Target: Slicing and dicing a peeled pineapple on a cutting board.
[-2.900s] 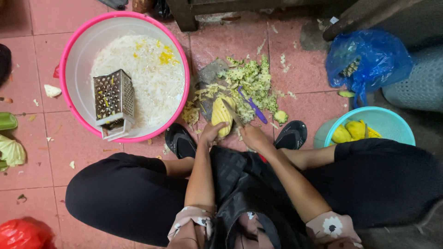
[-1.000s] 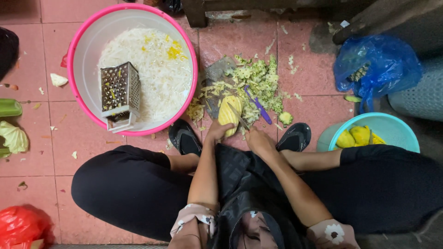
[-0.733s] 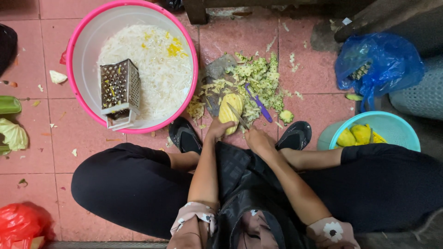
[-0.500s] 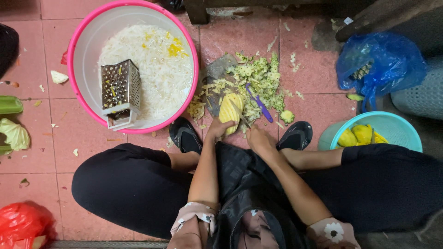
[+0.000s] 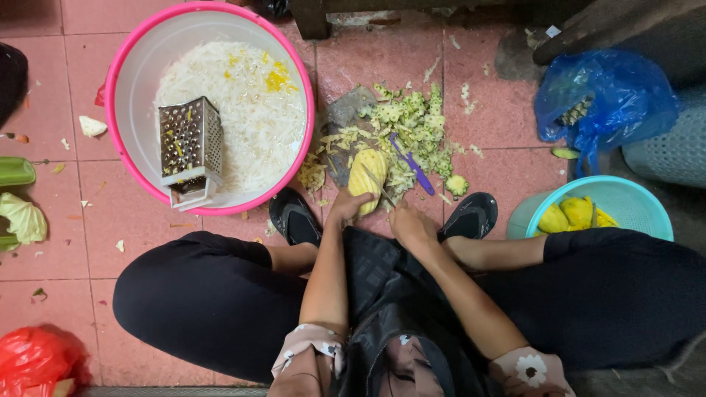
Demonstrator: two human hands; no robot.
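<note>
left hand (image 5: 347, 208): closed, gripping peeled yellow fruit (image 5: 365, 179) from its near end
right hand (image 5: 409, 220): closed, holding thin knife (image 5: 379, 184), blade touching fruit
fruit: lying on pink tiled floor (image 5: 485, 125), beside green peel pile (image 5: 408, 125)

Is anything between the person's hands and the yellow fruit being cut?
Nothing visible. The left hand already grips the yellow fruit at its near end, and the right hand holds a knife whose blade lies against it. Green peelings sit behind it.

We count one pink basin (image 5: 309, 140), one metal grater (image 5: 190, 143), one peeled yellow fruit (image 5: 365, 180), one knife (image 5: 379, 187), one purple peeler (image 5: 413, 165), two black sandals (image 5: 294, 217), one turquoise basket (image 5: 632, 202), one blue bag (image 5: 610, 95), one red bag (image 5: 33, 360).
</note>
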